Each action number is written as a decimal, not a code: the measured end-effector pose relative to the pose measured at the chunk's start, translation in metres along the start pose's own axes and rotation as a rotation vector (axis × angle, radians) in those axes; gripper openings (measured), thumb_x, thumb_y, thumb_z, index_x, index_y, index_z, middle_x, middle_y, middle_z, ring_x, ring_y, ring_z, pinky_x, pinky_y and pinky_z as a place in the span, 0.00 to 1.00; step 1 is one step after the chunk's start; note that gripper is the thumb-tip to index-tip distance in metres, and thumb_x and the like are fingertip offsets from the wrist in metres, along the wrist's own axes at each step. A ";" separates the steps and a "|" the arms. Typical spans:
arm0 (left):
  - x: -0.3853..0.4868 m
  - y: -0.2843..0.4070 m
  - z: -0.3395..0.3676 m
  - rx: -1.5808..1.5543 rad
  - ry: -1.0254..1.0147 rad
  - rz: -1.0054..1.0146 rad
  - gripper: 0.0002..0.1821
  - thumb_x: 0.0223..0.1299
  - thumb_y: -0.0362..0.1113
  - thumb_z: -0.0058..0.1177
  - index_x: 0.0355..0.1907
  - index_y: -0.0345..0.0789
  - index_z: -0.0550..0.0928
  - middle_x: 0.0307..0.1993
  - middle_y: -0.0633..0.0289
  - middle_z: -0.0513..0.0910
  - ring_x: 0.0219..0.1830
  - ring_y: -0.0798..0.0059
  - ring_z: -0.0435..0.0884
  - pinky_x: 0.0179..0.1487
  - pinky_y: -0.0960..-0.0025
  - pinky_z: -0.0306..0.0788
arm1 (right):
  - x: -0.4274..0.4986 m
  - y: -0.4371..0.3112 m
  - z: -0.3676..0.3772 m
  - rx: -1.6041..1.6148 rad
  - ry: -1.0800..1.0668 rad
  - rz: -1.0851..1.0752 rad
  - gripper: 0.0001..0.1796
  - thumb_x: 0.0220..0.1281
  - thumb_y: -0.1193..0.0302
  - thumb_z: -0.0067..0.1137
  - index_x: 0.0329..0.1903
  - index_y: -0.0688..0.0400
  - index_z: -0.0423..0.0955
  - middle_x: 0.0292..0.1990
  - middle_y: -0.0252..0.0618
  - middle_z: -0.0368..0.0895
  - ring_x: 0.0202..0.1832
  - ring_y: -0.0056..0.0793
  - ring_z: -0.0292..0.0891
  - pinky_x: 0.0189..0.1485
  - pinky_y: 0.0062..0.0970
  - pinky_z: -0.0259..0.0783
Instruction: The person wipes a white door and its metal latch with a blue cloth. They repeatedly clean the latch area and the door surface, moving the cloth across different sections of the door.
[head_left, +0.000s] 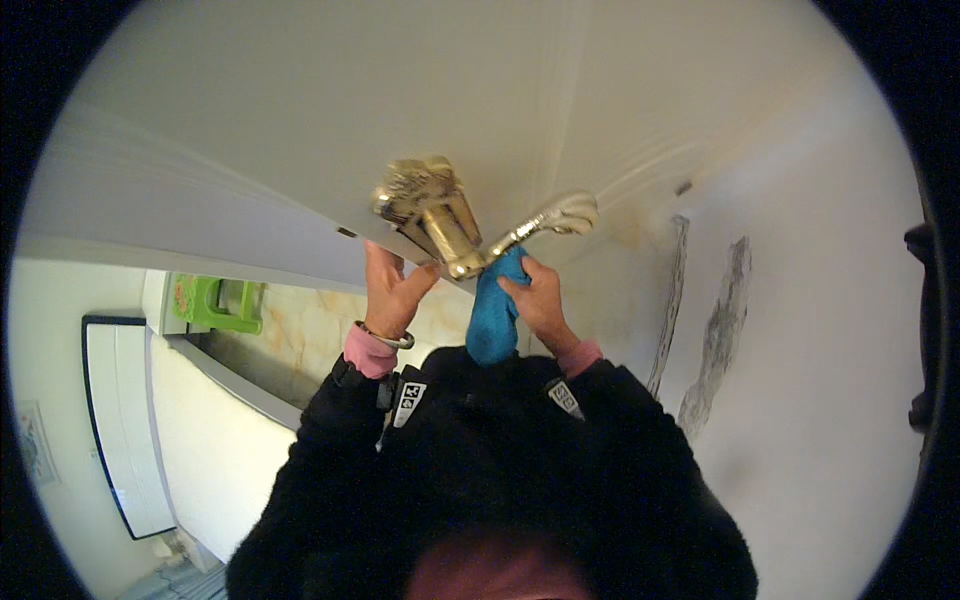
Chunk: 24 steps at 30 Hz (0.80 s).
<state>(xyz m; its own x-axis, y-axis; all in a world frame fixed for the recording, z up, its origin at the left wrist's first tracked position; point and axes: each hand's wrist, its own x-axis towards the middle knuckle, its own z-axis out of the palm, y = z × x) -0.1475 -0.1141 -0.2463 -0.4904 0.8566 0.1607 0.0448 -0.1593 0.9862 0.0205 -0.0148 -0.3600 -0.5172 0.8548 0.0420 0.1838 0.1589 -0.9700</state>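
A white door (300, 135) with an ornate gold-coloured lever handle (450, 232) stands before me. My right hand (538, 296) grips a blue cloth (493, 319) just below the lever, and the cloth's lower part hangs towards my chest. The cloth's upper end touches or nearly touches the lever; which one, I cannot tell. At the door's edge, left of the handle, is my left hand (394, 289), its thumb near the handle's base and its other fingers partly hidden behind the edge.
On the right is a pale wall (810, 315) with dark, damaged patches. A green plastic stool (225, 304) lies at the left beyond the door, over a marbled tile floor (300, 322). A white panel with a dark frame (131, 420) is at the far left.
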 end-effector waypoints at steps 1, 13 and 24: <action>0.000 0.003 0.001 0.006 0.018 0.044 0.49 0.44 0.27 0.60 0.70 0.35 0.52 0.65 0.54 0.63 0.68 0.63 0.62 0.71 0.60 0.55 | -0.001 0.004 0.001 0.046 -0.001 -0.053 0.10 0.59 0.75 0.63 0.42 0.65 0.77 0.29 0.34 0.78 0.35 0.20 0.73 0.40 0.26 0.71; 0.013 0.032 0.010 0.025 -0.054 0.530 0.54 0.57 0.47 0.59 0.76 0.32 0.41 0.74 0.49 0.50 0.76 0.60 0.50 0.75 0.57 0.45 | 0.012 -0.068 -0.073 0.582 0.574 -0.397 0.13 0.60 0.79 0.59 0.49 0.61 0.79 0.43 0.35 0.83 0.44 0.26 0.78 0.52 0.27 0.71; 0.050 0.014 0.035 -0.955 -0.562 0.576 0.36 0.73 0.57 0.34 0.74 0.34 0.55 0.71 0.54 0.62 0.72 0.61 0.60 0.74 0.58 0.55 | 0.015 -0.186 -0.022 -0.879 0.196 -1.305 0.24 0.55 0.69 0.56 0.57 0.40 0.79 0.60 0.37 0.73 0.69 0.57 0.56 0.69 0.59 0.54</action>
<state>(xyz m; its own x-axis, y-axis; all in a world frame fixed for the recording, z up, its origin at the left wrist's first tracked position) -0.1407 -0.0565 -0.2227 -0.1595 0.5975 0.7858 -0.6350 -0.6716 0.3818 -0.0027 -0.0204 -0.1737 -0.6016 -0.0554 0.7969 0.1601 0.9690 0.1883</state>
